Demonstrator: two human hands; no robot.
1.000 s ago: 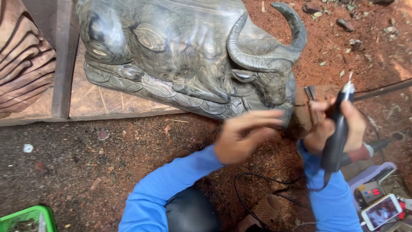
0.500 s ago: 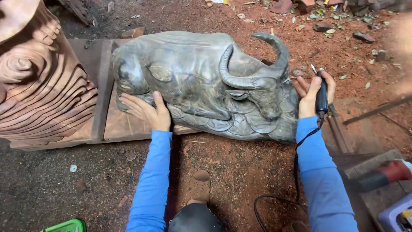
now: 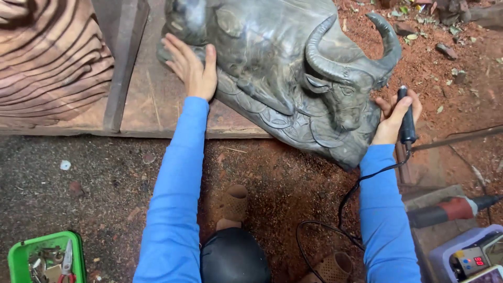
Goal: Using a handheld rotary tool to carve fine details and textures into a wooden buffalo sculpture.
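A: Both hands now sit at opposite ends of the carving; half a second back the left hand [image 3: 191,65] was lower along the flank, and the view has since closed in on the dark buffalo sculpture [image 3: 283,68].

B: Left hand state?

A: Open, fingers spread flat, palm pressed on the rump end of the sculpture, just above the carved base band. It grips nothing.

B: Right hand?

A: Right hand [image 3: 394,118] is against the muzzle side of the head, below the curved horns. Thumb and fingers are closed round a slim black rotary tool [image 3: 406,118], held upright, tip up. The heel of the hand touches the carving; whether the tip touches it I cannot tell.

B: Cable?

A: Black cord [image 3: 346,202] runs down from the tool, loops over the red sawdust floor [image 3: 283,183] between the blue sleeves.

B: Where does the sculpture lie?

A: On its side across a wooden pallet board [image 3: 157,105], head end overhanging onto the sawdust. A ribbed reddish wood carving [image 3: 50,57] stands to the left, well apart from the left hand.

B: Other items?

A: Green tray [image 3: 15,254] of small tools at bottom left; a red-handled power tool [image 3: 450,209] at the right edge, near a small unit with a lit display [image 3: 471,259].
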